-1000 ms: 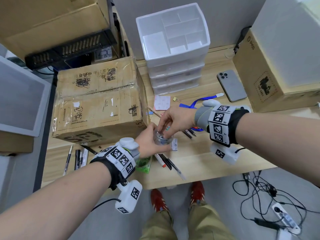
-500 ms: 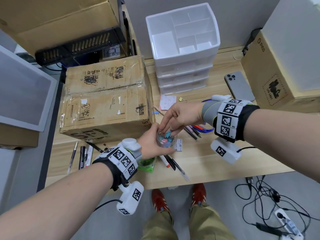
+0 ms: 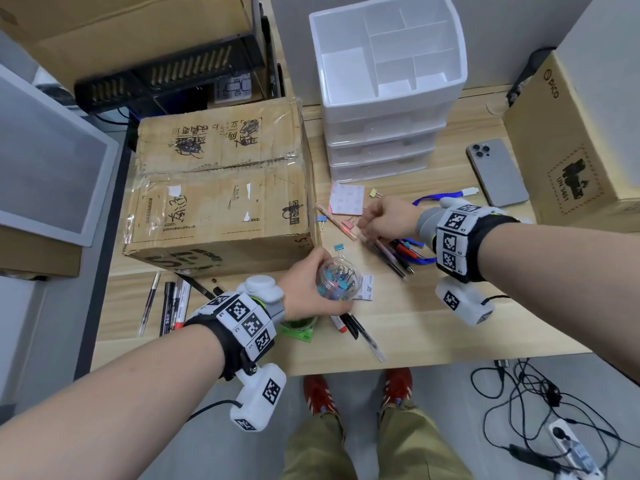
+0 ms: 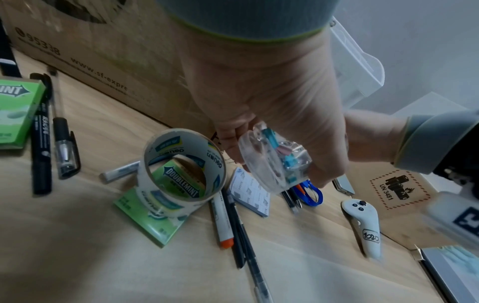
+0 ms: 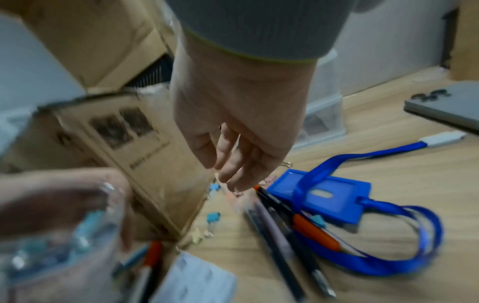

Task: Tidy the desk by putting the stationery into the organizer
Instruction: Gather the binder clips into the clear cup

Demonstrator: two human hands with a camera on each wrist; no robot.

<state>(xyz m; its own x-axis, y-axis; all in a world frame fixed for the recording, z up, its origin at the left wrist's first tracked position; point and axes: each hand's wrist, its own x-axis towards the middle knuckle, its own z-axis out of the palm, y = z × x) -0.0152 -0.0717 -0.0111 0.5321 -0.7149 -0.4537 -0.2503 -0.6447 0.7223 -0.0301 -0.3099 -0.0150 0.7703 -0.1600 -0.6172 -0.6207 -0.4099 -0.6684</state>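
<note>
Here, left hand (image 3: 304, 289) gripping clip jar (image 3: 337, 283), right hand (image 3: 384, 216) apparently empty above pens (image 3: 393, 256).

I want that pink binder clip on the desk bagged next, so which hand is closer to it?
Right. The right hand hovers just beside the pink binder clip, fingers pointing down toward it. The left hand is nearer the desk's front edge, gripping the clear jar of clips.

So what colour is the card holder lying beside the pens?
Blue, with a matching blue lanyard; the plastic card holder shows best in the right wrist view.

A cardboard box (image 3: 221, 188) walls the left; bare desk (image 3: 450, 327) lies open toward the organizer (image 3: 384, 109).
</note>
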